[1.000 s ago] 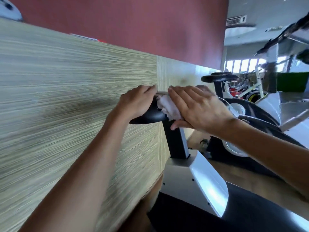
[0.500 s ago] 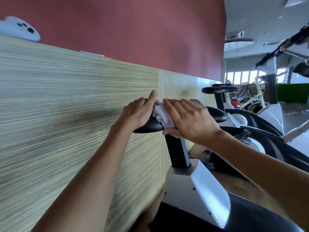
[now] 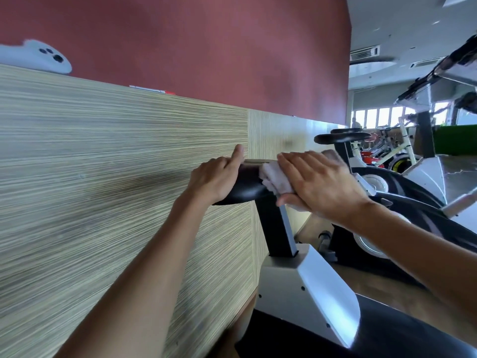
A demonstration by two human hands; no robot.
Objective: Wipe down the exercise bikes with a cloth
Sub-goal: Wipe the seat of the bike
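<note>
A black saddle (image 3: 246, 186) tops the nearest exercise bike, on a black post (image 3: 275, 231) above a silver-grey housing (image 3: 309, 288). My left hand (image 3: 219, 179) grips the saddle's left end, its index finger raised against the wall panel. My right hand (image 3: 320, 186) lies on a white cloth (image 3: 275, 178) and presses it onto the saddle, fingers fairly straight on top and the thumb curled under the cloth's lower edge. Most of the saddle is hidden under the two hands.
A striped wood-look wall panel (image 3: 116, 189) runs close along the left, dark red wall above. A white controller (image 3: 36, 58) lies on its ledge. More exercise bikes (image 3: 382, 182) stand in a row behind; a large silver machine (image 3: 444, 99) is at right.
My right hand and the cloth have slid a little right along the saddle, baring more black between the hands. My left index finger has lifted. The view has tilted slightly.
</note>
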